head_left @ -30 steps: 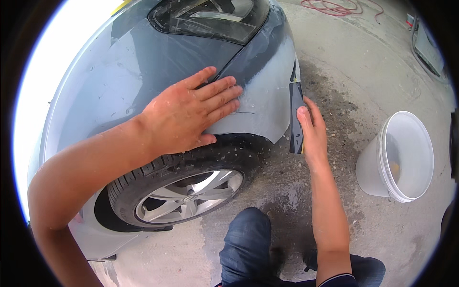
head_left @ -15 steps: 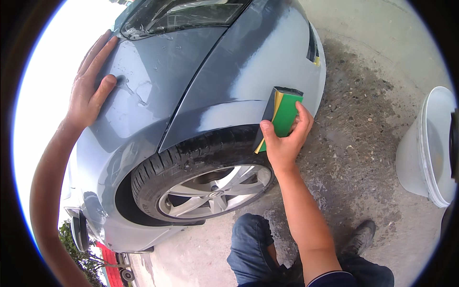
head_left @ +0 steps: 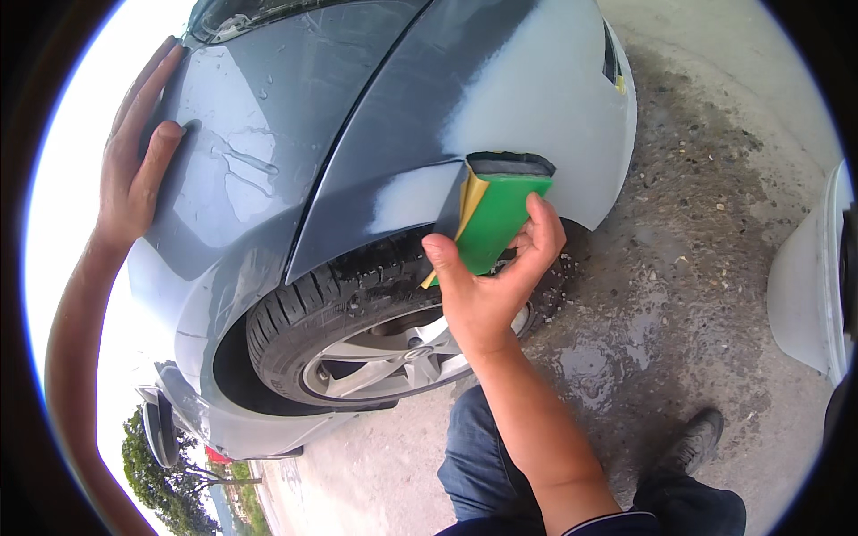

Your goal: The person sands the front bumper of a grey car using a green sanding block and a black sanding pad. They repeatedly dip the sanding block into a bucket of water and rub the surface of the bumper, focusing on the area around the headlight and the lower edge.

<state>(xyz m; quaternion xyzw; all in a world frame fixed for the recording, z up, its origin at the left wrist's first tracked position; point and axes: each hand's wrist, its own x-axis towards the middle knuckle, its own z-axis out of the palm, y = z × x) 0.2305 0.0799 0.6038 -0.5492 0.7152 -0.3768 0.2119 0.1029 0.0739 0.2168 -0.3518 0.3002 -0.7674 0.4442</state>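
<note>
My right hand (head_left: 496, 277) grips a green sanding block (head_left: 500, 210) with dark, yellow-backed abrasive paper wrapped round it, at the bumper's lower edge over the wheel arch. My left hand (head_left: 134, 161) rests, fingers stretched out, on the wet grey bonnet (head_left: 241, 107) of the car, up by the headlight (head_left: 246, 16). The bumper (head_left: 545, 98) has large pale, matt patches beside darker paint, and a bit of yellow tape (head_left: 619, 84) near its vent. Below the block are the tyre (head_left: 299, 322) and its silver alloy rim (head_left: 349, 366).
A white plastic bucket (head_left: 800, 286) stands at the right edge on wet, rough concrete (head_left: 679, 223). My jeans-covered knee (head_left: 474, 420) and shoe (head_left: 693, 442) are low in view. A side mirror (head_left: 159, 424), a tree (head_left: 156, 447) and a red object (head_left: 217, 456) show at the lower left.
My left hand has moved from over the bumper seam up to the bonnet's far left. The block has shifted left from the bumper's outer edge, now turned green side up. The view has tilted.
</note>
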